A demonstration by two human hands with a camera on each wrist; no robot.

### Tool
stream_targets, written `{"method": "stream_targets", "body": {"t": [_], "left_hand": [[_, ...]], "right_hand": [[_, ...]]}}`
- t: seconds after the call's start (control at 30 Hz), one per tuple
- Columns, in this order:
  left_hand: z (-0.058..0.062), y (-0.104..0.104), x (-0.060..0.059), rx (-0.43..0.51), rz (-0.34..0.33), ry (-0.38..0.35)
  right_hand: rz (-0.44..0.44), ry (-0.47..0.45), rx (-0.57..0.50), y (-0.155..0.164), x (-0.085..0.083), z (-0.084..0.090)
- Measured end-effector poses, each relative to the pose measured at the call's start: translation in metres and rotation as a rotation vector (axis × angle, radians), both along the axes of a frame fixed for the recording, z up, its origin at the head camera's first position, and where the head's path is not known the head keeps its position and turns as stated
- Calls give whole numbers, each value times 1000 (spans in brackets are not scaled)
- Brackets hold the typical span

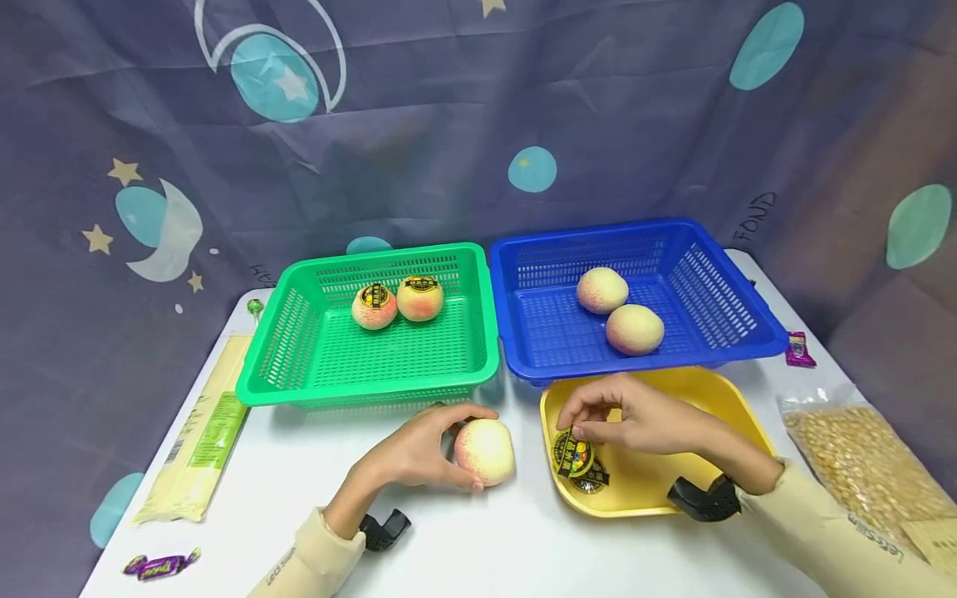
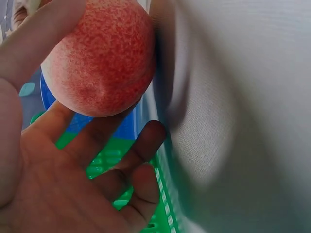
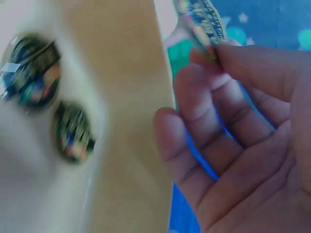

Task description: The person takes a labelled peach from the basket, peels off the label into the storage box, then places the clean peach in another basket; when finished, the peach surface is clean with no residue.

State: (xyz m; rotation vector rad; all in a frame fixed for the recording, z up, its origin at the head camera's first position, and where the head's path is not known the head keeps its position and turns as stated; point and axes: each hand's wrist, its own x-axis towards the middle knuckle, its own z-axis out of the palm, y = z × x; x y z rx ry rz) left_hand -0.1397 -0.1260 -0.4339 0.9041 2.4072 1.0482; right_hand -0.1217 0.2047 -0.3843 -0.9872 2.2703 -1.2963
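Note:
My left hand [image 1: 419, 453] holds a pink-and-cream peach [image 1: 485, 451] on the white table [image 1: 463, 540], fingers curled round it; the left wrist view shows the peach [image 2: 102, 58] against my palm. My right hand [image 1: 613, 415] is over the yellow tray [image 1: 718, 399] and pinches a round black-and-gold sticker [image 1: 571, 451] between thumb and fingertips; the sticker [image 3: 204, 22] shows at the fingertips in the right wrist view. More stickers [image 3: 34, 73] lie in the tray. Two stickered peaches [image 1: 396, 303] sit in the green basket [image 1: 299, 365]. Two plain peaches [image 1: 619, 311] lie in the blue basket [image 1: 718, 291].
A long yellow-green packet [image 1: 202, 432] lies at the table's left edge, and a purple candy [image 1: 160, 566] at the front left. A bag of corn kernels [image 1: 860, 465] lies at the right. A pink wrapper [image 1: 798, 349] sits beside the blue basket. A curtain hangs behind.

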Motion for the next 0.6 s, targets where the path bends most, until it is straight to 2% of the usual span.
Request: {"method": "stream_targets", "body": {"t": [0.27,0.4,0.6], "left_hand": [[3,0,0,-21,-8,-9],[4,-1,0,-20,-8,-24],[4,0,0,-14,-18,-33]], "right_hand": [[-65,-3,80,49,0,-9],[-97,-90,132,63,-2,-13],[-125,-224,148,70,-2,-18]]}}
